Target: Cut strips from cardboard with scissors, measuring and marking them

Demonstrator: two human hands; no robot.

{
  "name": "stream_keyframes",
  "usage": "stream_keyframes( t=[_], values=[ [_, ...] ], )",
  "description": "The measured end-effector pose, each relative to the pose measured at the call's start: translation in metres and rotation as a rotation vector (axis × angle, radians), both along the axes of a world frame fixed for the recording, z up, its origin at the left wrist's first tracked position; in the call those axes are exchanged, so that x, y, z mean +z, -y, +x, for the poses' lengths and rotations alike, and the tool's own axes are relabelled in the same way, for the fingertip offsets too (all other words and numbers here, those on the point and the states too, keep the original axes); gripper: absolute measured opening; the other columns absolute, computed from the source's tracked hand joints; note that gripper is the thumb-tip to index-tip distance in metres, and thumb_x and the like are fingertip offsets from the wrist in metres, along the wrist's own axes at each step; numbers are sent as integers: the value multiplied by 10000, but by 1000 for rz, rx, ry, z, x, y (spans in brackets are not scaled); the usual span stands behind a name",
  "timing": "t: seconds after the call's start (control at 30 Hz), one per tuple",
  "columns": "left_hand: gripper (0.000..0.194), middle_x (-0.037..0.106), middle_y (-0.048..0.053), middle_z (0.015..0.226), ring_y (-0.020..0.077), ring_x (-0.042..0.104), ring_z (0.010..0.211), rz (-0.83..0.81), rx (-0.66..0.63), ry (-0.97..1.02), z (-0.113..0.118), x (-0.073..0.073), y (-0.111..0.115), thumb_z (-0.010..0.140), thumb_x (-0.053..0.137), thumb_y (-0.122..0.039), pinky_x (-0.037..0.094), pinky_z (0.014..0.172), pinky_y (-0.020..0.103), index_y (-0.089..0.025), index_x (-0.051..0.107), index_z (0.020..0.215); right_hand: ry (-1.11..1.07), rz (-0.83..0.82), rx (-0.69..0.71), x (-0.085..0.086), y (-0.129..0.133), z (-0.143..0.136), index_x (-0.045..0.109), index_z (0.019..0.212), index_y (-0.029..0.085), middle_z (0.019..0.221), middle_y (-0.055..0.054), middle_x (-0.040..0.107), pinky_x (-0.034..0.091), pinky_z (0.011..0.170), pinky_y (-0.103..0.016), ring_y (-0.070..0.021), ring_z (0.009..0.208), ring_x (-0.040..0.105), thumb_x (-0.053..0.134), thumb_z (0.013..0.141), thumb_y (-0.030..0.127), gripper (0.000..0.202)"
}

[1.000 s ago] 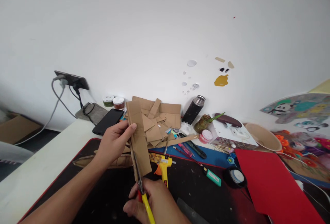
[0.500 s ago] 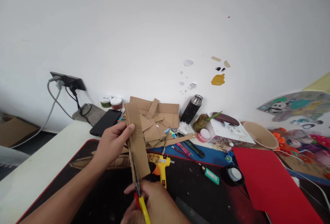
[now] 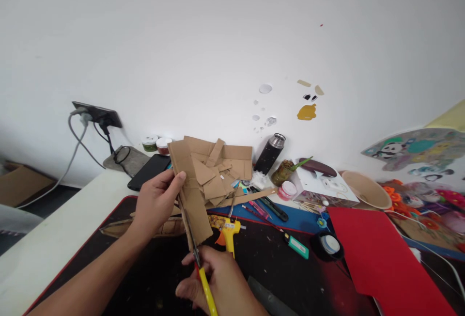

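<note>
My left hand point(image 3: 160, 197) pinches the left edge of a long cardboard strip point(image 3: 194, 204) between thumb and fingers, holding it tilted above the dark mat. My right hand point(image 3: 218, 277) grips scissors point(image 3: 205, 287) with yellow and red handles. Their blades run up along the strip's left side, with a narrow sliver of cardboard to the left of them. Behind the strip lies a yellow hot glue gun point(image 3: 229, 233), partly covered by it. A boat-shaped cardboard piece point(image 3: 163, 229) rests on the mat beyond my left forearm.
Cardboard scraps point(image 3: 218, 170) are heaped by the wall. Near them stand a black thermos point(image 3: 271, 153), a pink jar point(image 3: 287, 190) and a white box point(image 3: 323, 185). A black phone point(image 3: 149, 171) lies at left. A green-handled cutter point(image 3: 297, 246) and red sheet point(image 3: 385, 253) lie at right.
The strip's upper end has swung slightly left, with my left hand. My right hand and the scissors have shifted a little to the right, and the right-hand fingers have spread somewhat on the handles.
</note>
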State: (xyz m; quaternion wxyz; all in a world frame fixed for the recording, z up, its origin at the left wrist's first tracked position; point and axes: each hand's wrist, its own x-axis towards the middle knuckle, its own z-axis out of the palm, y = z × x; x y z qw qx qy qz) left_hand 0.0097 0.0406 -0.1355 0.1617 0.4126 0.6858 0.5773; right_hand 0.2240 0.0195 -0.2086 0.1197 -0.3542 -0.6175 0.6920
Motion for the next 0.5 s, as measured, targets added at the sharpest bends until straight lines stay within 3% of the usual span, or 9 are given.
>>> stream_keyframes(
  t=[0.13, 0.27, 0.4, 0.5],
  values=[
    [387, 629, 10, 649, 194, 516, 631, 5, 6, 33, -2, -2, -1, 848, 692, -584, 398, 538, 277, -213, 736, 750, -54, 1, 39, 0, -3, 5, 749, 1257, 174, 761, 15, 684, 475, 596, -224, -140, 624, 628, 959, 631, 802, 911],
    [410, 676, 26, 690, 206, 551, 669, 11, -17, 68, -2, 0, -2, 832, 712, -601, 432, 565, 277, -197, 761, 787, -128, -41, 67, 8, -2, 8, 738, 1276, 166, 810, -30, 765, 501, 679, -245, -188, 720, 725, 983, 603, 782, 945],
    [414, 652, 19, 660, 197, 525, 646, 21, -20, 58, -3, 1, -1, 836, 713, -604, 400, 545, 273, -201, 754, 752, -127, -142, 87, 15, -1, 7, 720, 1284, 186, 857, -42, 789, 518, 719, -263, -225, 765, 778, 1033, 513, 747, 1003],
    [422, 622, 9, 635, 188, 502, 630, 25, -29, 57, -2, 1, 1, 847, 712, -606, 383, 537, 272, -203, 743, 726, -86, -205, 79, 16, 0, 5, 710, 1262, 201, 851, -32, 770, 539, 733, -289, -255, 787, 778, 1043, 347, 778, 1132]
  ],
)
